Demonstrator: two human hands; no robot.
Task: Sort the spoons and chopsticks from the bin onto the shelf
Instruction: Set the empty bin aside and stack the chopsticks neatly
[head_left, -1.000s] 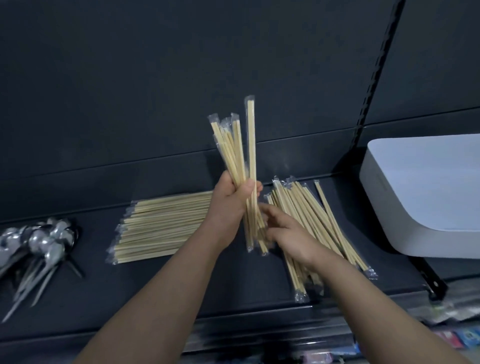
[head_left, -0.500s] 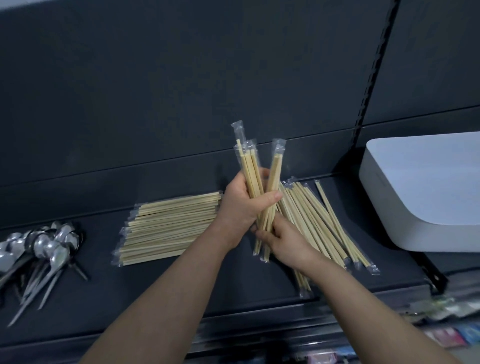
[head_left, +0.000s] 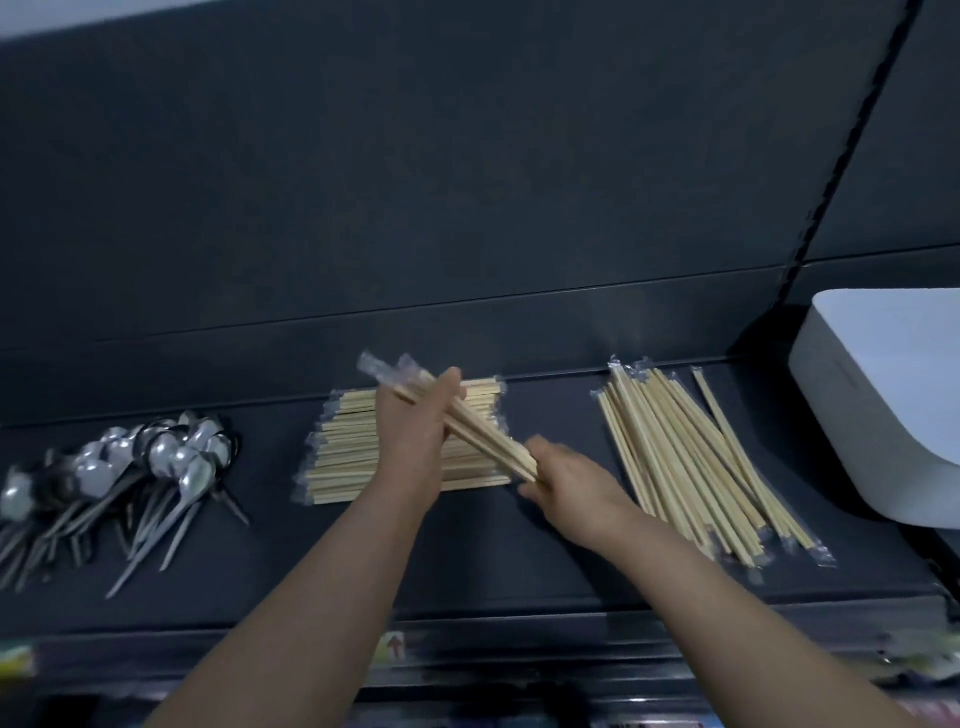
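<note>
1. Left hand (head_left: 410, 441) has its fingers curled tight round the middle of the chopstick bundle (head_left: 483, 436), which is tilted.
2. Right hand (head_left: 566, 483) pinches the bundle's lower end, thumb on top.
3. Just behind the grip, a neat chopstick stack (head_left: 343, 457) lies on the shelf (head_left: 467, 561).
4. Right of the grip is a loose chopstick pile (head_left: 685, 452), with the white bin (head_left: 883, 395) beyond it.
5. The spoons (head_left: 156, 462) are heaped well off to the left.
</note>
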